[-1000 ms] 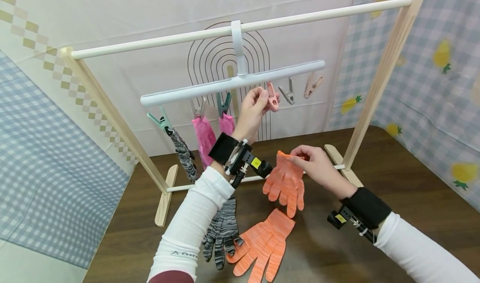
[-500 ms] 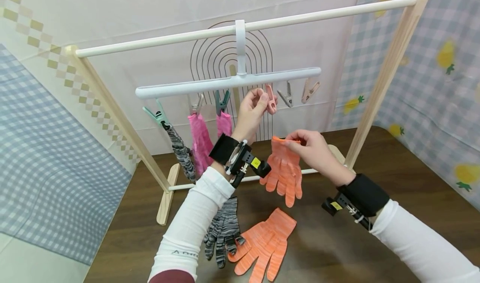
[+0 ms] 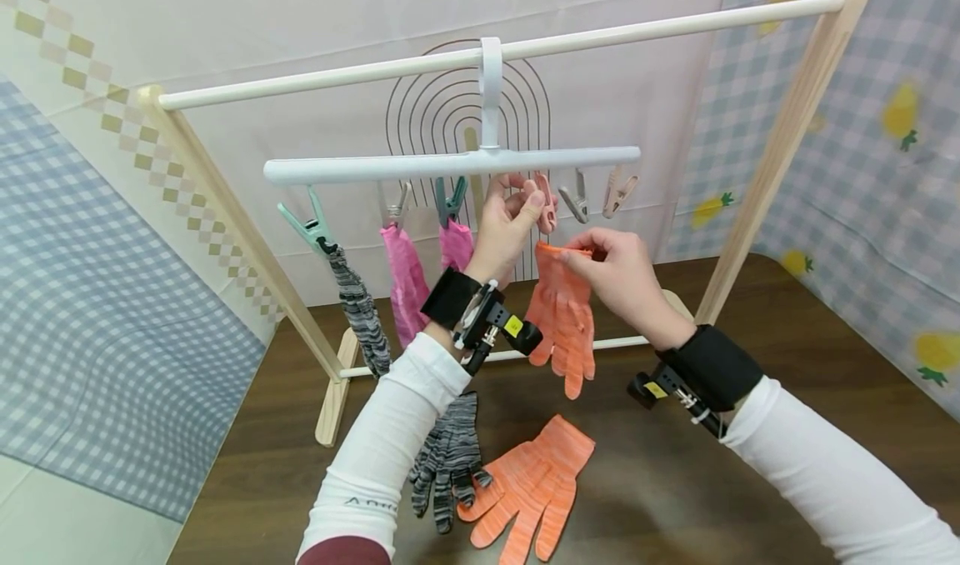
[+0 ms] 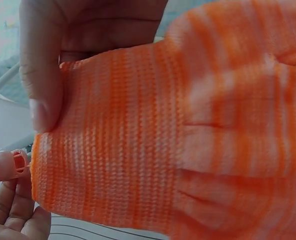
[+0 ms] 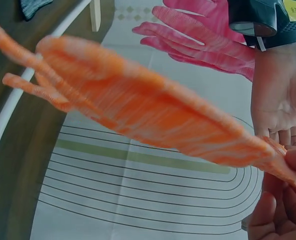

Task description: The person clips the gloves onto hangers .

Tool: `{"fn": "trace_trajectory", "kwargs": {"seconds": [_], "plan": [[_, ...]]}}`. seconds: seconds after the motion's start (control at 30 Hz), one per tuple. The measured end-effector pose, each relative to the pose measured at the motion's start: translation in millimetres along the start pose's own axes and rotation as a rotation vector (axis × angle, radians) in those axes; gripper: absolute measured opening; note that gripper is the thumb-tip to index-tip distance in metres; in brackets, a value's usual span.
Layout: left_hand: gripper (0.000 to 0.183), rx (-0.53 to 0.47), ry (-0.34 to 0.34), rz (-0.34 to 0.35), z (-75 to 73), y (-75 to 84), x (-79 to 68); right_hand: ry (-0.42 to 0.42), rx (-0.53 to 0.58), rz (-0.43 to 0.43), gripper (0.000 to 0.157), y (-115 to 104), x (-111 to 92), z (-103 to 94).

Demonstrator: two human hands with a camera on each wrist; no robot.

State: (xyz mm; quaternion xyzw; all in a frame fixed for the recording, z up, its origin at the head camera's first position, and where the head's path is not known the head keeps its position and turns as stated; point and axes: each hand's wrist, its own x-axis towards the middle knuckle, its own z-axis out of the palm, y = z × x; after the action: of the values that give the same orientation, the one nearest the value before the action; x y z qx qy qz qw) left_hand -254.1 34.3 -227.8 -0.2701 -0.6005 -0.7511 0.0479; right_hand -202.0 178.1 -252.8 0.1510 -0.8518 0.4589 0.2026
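In the head view my left hand (image 3: pixel 504 227) pinches a pink clothespin (image 3: pixel 547 205) that hangs from the white hanger (image 3: pixel 442 165). Just below it my right hand (image 3: pixel 622 277) pinches the cuff of an orange knit glove (image 3: pixel 562 315), whose fingers dangle down. Seen from the left wrist, the end of the clothespin (image 4: pixel 7 165) is right beside the cuff edge of the glove (image 4: pixel 112 140); whether they touch I cannot tell. A second orange glove (image 3: pixel 536 482) lies on the table, partly under a grey-black striped glove's (image 3: pixel 448 457) fingertips.
The hanger hooks over a white rod (image 3: pixel 660 33) on a wooden stand. At its left, a striped glove (image 3: pixel 360 311) hangs from a mint clothespin (image 3: pixel 311 225) and pink gloves (image 3: pixel 407 277) from other clips. A grey clothespin (image 3: pixel 576 198) and a beige-pink one (image 3: pixel 618 194) hang at right.
My right hand has lifted the orange glove up and slightly left, close under the pink clothespin. The hanger has swung more level. My left hand stays at the clothespin.
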Motion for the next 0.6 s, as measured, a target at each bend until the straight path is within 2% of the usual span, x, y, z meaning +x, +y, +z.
{"fn": "trace_trajectory", "kwargs": {"seconds": [0.17, 0.4, 0.6], "plan": [[0.015, -0.027, 0.006, -0.003, 0.9, -1.1, 0.2, 0.05, 0.004, -0.012, 0.015, -3.9, 2.6, 0.3], [0.017, 0.032, 0.026, -0.049, 1.3, -0.6, -0.3, 0.109, -0.003, -0.038, 0.015, -8.9, 7.5, 1.4], [0.017, 0.05, 0.02, -0.053, 1.9, -1.1, 0.2, 0.143, 0.011, -0.044, 0.014, -11.1, 11.0, 2.4]]}}
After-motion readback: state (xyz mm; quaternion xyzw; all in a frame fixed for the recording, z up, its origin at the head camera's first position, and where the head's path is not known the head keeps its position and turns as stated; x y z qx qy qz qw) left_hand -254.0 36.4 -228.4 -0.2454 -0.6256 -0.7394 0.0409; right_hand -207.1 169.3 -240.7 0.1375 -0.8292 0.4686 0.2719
